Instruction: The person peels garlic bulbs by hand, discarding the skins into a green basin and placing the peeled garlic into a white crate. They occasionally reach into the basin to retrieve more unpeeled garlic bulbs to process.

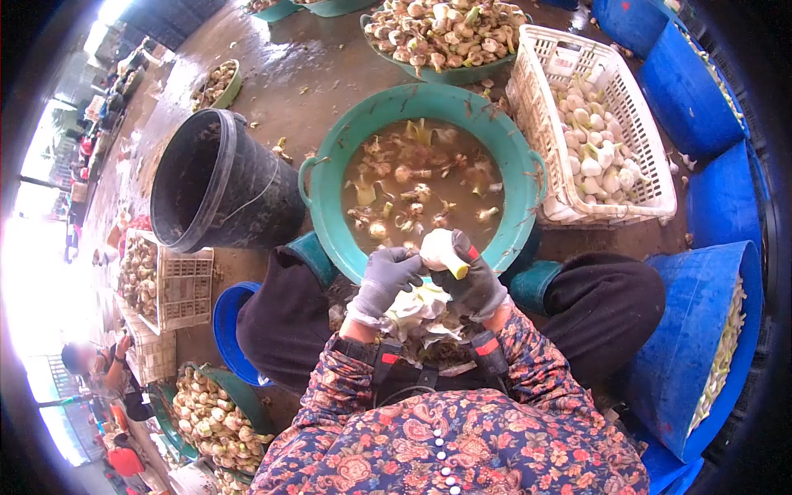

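Observation:
A white garlic bulb with a short cut yellow-green stem is held over the near rim of a green basin. My right hand, in a dark grey glove, grips the bulb from the right. My left hand, in a lighter grey glove, has its fingers closed beside the bulb's left side; what they pinch, if anything, is too small to tell. Brown water with floating garlic and scraps fills the basin. Pale peelings lie in a heap below my hands.
A white crate of clean garlic stands right of the basin, a black bucket left. Behind is a tub of unpeeled garlic. Blue containers line the right. Crates, more garlic and a person are at left.

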`<state>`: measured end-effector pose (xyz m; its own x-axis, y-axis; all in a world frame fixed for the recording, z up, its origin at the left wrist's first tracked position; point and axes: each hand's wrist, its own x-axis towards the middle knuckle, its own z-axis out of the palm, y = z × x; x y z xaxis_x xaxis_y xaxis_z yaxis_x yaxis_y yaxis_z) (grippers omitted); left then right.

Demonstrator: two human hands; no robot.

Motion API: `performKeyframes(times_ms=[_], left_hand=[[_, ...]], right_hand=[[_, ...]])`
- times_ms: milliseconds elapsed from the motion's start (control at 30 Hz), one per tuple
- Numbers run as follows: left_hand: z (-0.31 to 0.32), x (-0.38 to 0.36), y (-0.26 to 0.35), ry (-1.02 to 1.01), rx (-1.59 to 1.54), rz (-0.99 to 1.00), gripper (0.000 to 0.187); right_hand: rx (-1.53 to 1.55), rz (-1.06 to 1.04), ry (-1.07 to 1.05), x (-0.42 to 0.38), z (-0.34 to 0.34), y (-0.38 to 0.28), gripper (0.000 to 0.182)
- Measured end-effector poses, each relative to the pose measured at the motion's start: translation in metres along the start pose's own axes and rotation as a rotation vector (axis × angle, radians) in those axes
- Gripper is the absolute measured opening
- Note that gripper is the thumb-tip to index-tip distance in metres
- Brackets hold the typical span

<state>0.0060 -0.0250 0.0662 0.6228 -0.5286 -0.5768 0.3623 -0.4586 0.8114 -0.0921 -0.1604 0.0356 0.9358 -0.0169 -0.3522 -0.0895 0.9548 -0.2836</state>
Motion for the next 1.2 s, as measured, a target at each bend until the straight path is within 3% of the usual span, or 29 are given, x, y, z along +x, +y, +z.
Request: performKeyframes(times_ms=[133, 267, 300, 400, 467, 500, 567, 633, 700, 733, 767, 833, 867, 900, 967, 1033, 1067, 1100, 1167, 1200], left_hand=[[0.001, -0.007, -0.001, 0.027, -0.246, 0.034, 0.026], [-0.001, -0.001, -0.008, 0.133, 0.033, 0.078, 0.023], [-0.002, 0.000, -0.007, 0.165, 0.191, 0.116, 0.023], [-0.002, -0.002, -0.007, 0.224, 0.274, 0.106, 0.023], [0.000, 0.001, -0.016, 0.307, 0.613, 0.124, 0.025], [0.001, 0.004, -0.029, 0.357, 0.842, 0.155, 0.027], [-0.008, 0.007, -0.046, 0.015, 1.041, -0.071, 0.038], [-0.006, 0.003, -0.051, 0.018, 1.044, -0.094, 0.037], [-0.008, 0.007, -0.046, 0.082, 0.896, -0.014, 0.041], [-0.007, 0.006, -0.042, 0.129, 0.481, 0.050, 0.037], [-0.007, 0.007, -0.035, 0.108, 0.080, -0.034, 0.032], [-0.005, 0.003, -0.008, 0.069, -0.223, -0.042, 0.034], [-0.003, 0.006, -0.008, 0.072, -0.224, -0.042, 0.034], [-0.002, 0.011, -0.009, 0.067, -0.172, -0.040, 0.034], [-0.002, 0.017, -0.015, 0.060, -0.118, -0.036, 0.034], [0.000, 0.018, -0.027, 0.132, 0.271, 0.035, 0.039], [0.001, 0.018, -0.034, 0.208, 0.648, 0.129, 0.045], [0.004, 0.007, -0.015, 0.117, 0.861, 0.032, 0.036], [0.002, 0.008, -0.031, 0.068, 1.110, -0.100, 0.035], [-0.002, 0.010, -0.036, -0.014, 1.190, -0.159, 0.031]], right_hand=[[-0.134, -0.035, -0.013, -0.002, 0.006, -0.001, 0.043], [-0.388, -0.094, 0.026, 0.004, -0.007, 0.001, 0.036], [-0.389, -0.092, 0.022, 0.002, 0.000, -0.001, 0.036], [-0.373, -0.064, 0.001, -0.005, 0.012, -0.004, 0.035], [-0.105, -0.126, 0.049, -0.005, 0.012, 0.003, 0.034], [0.214, 0.005, -0.031, 0.000, 0.015, -0.003, 0.037], [0.227, -0.022, -0.038, 0.003, 0.008, -0.006, 0.041], [0.204, -0.013, 0.005, 0.002, 0.001, -0.007, 0.043], [0.187, 0.002, 0.055, 0.002, -0.007, -0.005, 0.045], [0.180, 0.024, 0.065, 0.004, -0.010, -0.004, 0.046], [0.172, 0.042, 0.069, 0.007, -0.012, -0.004, 0.048], [0.146, 0.054, 0.022, 0.011, -0.010, -0.002, 0.044], [0.122, -0.011, 0.088, 0.014, -0.007, 0.004, 0.041], [0.096, -0.076, 0.153, 0.017, -0.005, 0.007, 0.037], [0.180, -0.038, 0.085, 0.018, -0.007, 0.005, 0.036], [0.350, 0.034, -0.041, 0.016, -0.012, 0.004, 0.033], [0.367, 0.050, -0.227, 0.016, -0.015, 0.004, 0.037], [0.365, 0.052, -0.226, 0.014, -0.016, 0.005, 0.037], [0.298, 0.015, 0.059, 0.009, -0.015, 0.004, 0.045], [0.294, 0.056, 0.052, 0.011, -0.014, -0.003, 0.051]])
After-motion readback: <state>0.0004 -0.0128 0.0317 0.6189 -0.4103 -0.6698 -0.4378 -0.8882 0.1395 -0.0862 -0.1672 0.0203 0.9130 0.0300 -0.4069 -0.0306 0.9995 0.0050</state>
